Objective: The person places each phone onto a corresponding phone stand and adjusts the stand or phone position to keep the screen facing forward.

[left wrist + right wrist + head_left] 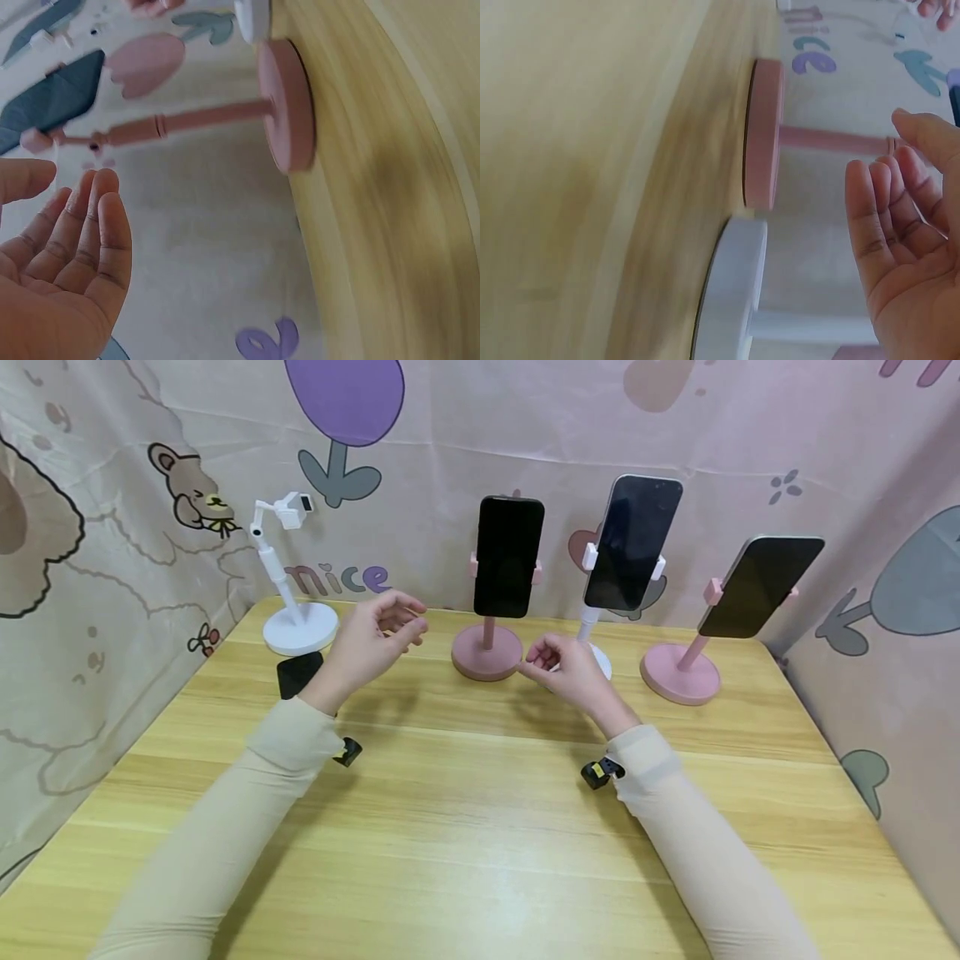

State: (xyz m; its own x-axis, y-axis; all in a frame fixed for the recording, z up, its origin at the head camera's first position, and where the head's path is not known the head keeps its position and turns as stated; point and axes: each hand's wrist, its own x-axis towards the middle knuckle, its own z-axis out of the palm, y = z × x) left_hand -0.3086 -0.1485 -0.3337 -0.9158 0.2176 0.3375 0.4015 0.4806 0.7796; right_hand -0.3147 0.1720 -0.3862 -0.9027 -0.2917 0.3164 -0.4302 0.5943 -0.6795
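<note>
My left hand (400,620) hovers above the table between an empty white stand (298,627) and a pink stand (487,652) that holds an upright black phone (508,556). Its fingers are relaxed and hold nothing, and the bare palm (60,285) shows in the left wrist view. My right hand (544,658) hangs low by the pink stand's base, fingers loosely curled and empty (900,240). A dark phone (298,673) lies flat on the table beside the white stand, partly hidden by my left wrist.
Further right stand a white stand with a phone (633,543) and a second pink stand with a tilted phone (759,585). Patterned cloth walls (112,568) close in the wooden table (480,860) at the back and both sides.
</note>
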